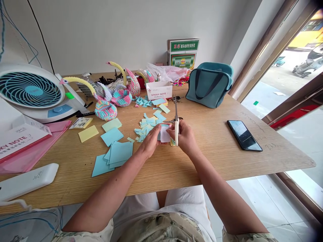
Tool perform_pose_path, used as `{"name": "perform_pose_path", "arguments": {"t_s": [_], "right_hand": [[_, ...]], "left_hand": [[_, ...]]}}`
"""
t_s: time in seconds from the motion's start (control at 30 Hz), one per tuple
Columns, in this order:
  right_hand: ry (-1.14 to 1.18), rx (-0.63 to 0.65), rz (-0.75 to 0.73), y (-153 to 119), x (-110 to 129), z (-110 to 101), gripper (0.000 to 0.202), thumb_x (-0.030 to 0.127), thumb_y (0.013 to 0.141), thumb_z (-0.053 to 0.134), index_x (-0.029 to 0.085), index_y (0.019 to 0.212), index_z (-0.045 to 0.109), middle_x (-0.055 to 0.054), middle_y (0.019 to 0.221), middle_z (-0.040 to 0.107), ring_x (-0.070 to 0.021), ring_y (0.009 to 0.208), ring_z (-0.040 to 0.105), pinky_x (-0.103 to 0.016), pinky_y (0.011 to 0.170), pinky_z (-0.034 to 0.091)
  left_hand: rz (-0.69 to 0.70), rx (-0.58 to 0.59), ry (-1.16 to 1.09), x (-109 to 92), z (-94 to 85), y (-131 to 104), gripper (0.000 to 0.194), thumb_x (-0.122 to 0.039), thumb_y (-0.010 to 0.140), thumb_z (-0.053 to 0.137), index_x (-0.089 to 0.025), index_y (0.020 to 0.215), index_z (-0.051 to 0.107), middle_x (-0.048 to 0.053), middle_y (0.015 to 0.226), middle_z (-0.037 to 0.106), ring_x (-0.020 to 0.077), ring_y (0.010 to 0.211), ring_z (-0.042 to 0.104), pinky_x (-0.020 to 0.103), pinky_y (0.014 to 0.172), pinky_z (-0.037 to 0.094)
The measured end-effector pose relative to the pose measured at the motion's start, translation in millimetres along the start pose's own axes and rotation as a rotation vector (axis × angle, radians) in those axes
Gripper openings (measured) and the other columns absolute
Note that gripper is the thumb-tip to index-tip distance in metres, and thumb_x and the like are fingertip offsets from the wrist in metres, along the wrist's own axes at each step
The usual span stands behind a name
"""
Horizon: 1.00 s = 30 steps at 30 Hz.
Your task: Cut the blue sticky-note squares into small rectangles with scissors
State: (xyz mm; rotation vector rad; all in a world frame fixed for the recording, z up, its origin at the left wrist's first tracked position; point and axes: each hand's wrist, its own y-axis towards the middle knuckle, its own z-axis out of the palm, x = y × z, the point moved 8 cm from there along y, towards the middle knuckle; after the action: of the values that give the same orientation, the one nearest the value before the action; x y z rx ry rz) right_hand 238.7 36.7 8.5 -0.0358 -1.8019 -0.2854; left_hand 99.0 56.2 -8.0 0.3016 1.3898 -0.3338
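Note:
My left hand (151, 140) is closed on a small sheet of paper (165, 135), pale white with a blue edge, just above the table. My right hand (186, 137) grips white-handled scissors (176, 132), their blades pointing away from me; its fingertips also meet the paper's right side. Below and beyond the left hand lies a heap of small cut blue and yellow paper pieces (145, 127). Blue square sticky notes (121, 153) overlap left of my left forearm, and a yellow note (88, 133) lies farther left.
Folded-paper swans (106, 109) and a sticky note box (159, 90) stand toward the back. A teal bag (210, 85) and a phone (244, 135) are on the right. On the left are a fan (32, 90) and a white power bank (30, 181).

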Motion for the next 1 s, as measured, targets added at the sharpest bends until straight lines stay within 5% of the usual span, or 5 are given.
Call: {"name": "perform_pose_path", "arguments": {"t_s": [0.4, 0.7, 1.0], "right_hand": [[-0.032, -0.027, 0.037, 3, -2, -4, 0.033, 0.043, 0.069, 0.076, 0.022, 0.083, 0.056, 0.003, 0.068, 0.057, -0.0147, 0.061, 0.050, -0.027, 0.057, 0.039], [0.472, -0.597, -0.102, 7, -4, -98, 0.036, 0.042, 0.068, 0.078, 0.021, 0.080, 0.051, 0.005, 0.068, 0.053, -0.0108, 0.058, 0.051, -0.025, 0.056, 0.040], [0.531, -0.612, -0.080, 14, -17, -105, 0.033, 0.039, 0.066, 0.079, 0.021, 0.078, 0.053, 0.005, 0.070, 0.052, -0.0089, 0.057, 0.051, -0.023, 0.052, 0.040]], "left_hand": [[-0.064, -0.008, -0.090, 1, 3.4, -1, 0.045, -0.056, 0.093, 0.054, -0.019, 0.116, 0.069, 0.009, 0.112, 0.072, 0.0240, 0.098, 0.067, 0.028, 0.066, 0.057], [-0.149, -0.022, -0.264, 2, -2.2, -4, 0.020, -0.034, 0.093, 0.060, -0.015, 0.101, 0.060, 0.012, 0.097, 0.075, 0.0249, 0.093, 0.073, 0.040, 0.080, 0.060], [-0.188, -0.093, -0.100, 5, -4.2, -2, 0.019, -0.031, 0.090, 0.063, -0.016, 0.101, 0.061, 0.010, 0.100, 0.070, 0.0218, 0.085, 0.070, 0.036, 0.068, 0.061]]}}
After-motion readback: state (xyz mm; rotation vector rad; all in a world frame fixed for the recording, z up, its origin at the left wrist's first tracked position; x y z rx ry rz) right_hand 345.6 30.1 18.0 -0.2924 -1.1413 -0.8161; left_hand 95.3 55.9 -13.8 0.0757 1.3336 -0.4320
